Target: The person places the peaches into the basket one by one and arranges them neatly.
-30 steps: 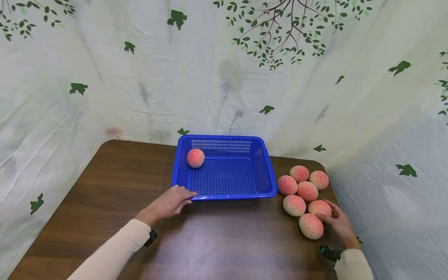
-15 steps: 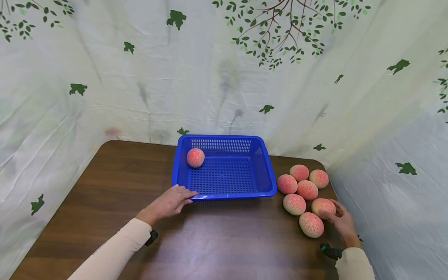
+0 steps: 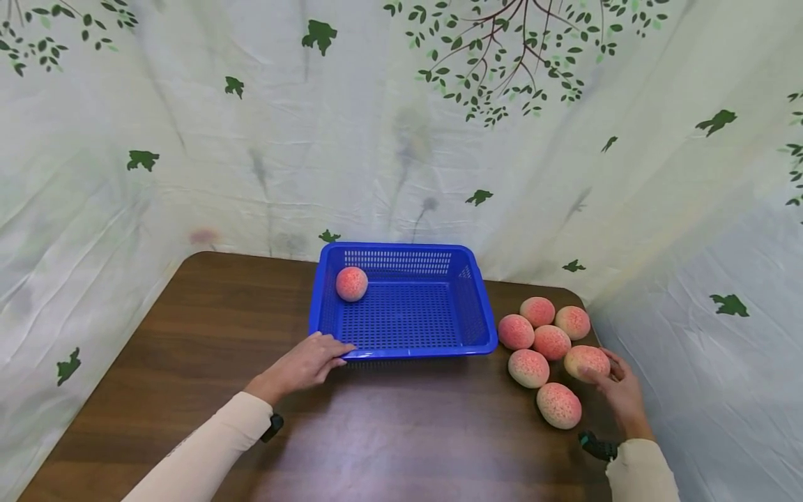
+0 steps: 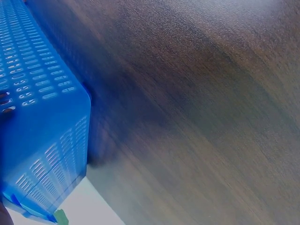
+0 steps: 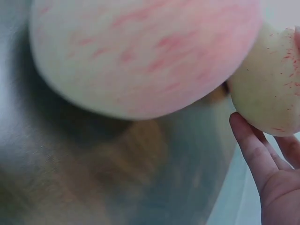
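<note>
My left hand [image 3: 307, 362] holds the near left rim of a blue plastic basket [image 3: 401, 314], thumb on top and fingers beneath. In the left wrist view, the basket's slotted wall [image 4: 47, 131] fills the left side. One peach [image 3: 352, 284] sits in its far left corner. My right hand [image 3: 622, 390] grips a pink-and-cream peach [image 3: 583, 361] at the table's right side, with the thumb near and the fingers around the far right. In the right wrist view, fingertips meet the underside of that peach [image 5: 267, 89], and another peach [image 5: 145, 56] looms close to the camera.
Several more peaches [image 3: 552, 342] lie clustered right of the basket, one [image 3: 559, 406] nearest the front. Everything rests on a brown wooden table [image 3: 401, 432]. A pale leaf-printed cloth [image 3: 401, 139] hangs behind the table and along both sides.
The gripped peach has shifted right and slightly away, parting from the nearest peach. My right hand has moved with it. The left hand and basket hold still.
</note>
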`<action>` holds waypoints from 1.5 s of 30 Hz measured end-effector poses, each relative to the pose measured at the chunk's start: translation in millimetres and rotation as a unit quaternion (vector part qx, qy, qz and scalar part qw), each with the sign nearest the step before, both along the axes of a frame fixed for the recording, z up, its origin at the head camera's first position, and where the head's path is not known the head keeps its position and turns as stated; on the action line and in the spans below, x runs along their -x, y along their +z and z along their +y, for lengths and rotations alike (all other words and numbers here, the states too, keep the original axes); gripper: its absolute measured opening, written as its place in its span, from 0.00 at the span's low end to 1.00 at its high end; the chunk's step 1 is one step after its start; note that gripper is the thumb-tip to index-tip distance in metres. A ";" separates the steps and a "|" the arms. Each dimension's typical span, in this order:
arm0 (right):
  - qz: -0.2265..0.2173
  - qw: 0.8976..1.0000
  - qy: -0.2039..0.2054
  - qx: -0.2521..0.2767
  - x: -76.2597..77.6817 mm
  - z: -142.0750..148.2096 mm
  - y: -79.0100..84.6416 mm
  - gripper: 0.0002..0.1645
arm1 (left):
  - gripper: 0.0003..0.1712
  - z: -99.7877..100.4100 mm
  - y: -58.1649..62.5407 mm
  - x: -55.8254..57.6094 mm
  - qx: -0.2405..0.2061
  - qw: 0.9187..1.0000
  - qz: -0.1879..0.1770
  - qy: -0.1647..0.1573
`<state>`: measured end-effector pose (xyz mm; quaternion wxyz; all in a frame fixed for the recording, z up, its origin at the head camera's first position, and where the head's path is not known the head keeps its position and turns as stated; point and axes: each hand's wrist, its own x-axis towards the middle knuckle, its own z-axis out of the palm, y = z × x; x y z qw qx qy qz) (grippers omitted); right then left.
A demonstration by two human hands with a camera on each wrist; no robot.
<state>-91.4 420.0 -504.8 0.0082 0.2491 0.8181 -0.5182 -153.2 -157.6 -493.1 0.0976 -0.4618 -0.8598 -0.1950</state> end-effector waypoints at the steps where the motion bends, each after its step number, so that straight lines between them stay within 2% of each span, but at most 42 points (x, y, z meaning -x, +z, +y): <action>1: 0.005 1.000 -0.003 0.001 1.8 -0.5 2.2 0.50 | 0.13 -0.2 0.0 -0.1 -0.001 1.000 0.002 0.000; 9: 0.032 0.999 -0.005 -0.025 17.9 -6.3 17.5 0.50 | 0.13 -1.5 -0.9 -0.4 -0.002 1.000 0.005 0.001; 15: 0.032 0.999 -0.006 -0.010 27.6 -16.6 28.5 0.50 | 0.13 -2.5 -2.2 -1.1 0.001 1.000 -0.003 0.005; 23: 0.036 0.999 0.020 -0.014 42.5 -32.4 42.9 0.52 | 0.13 -3.9 -3.8 -0.5 -0.002 1.000 -0.002 0.006; 30: 0.062 0.996 0.063 -0.017 58.1 -47.3 54.4 0.52 | 0.14 -3.0 -2.3 -0.8 -0.002 1.000 -0.002 0.004; 33: 0.066 0.996 0.065 -0.017 67.1 -56.4 60.3 0.53 | 0.14 -2.2 -1.8 -0.7 -0.004 1.000 0.001 0.003; 37: 0.080 0.994 0.072 -0.008 79.7 -68.8 65.3 0.52 | 0.14 -1.2 -1.7 -0.3 -0.004 1.000 0.000 0.002; 45: 0.116 0.987 0.099 0.053 103.7 -101.7 69.3 0.49 | 0.14 -0.7 -1.8 -1.0 -0.007 1.000 0.008 0.002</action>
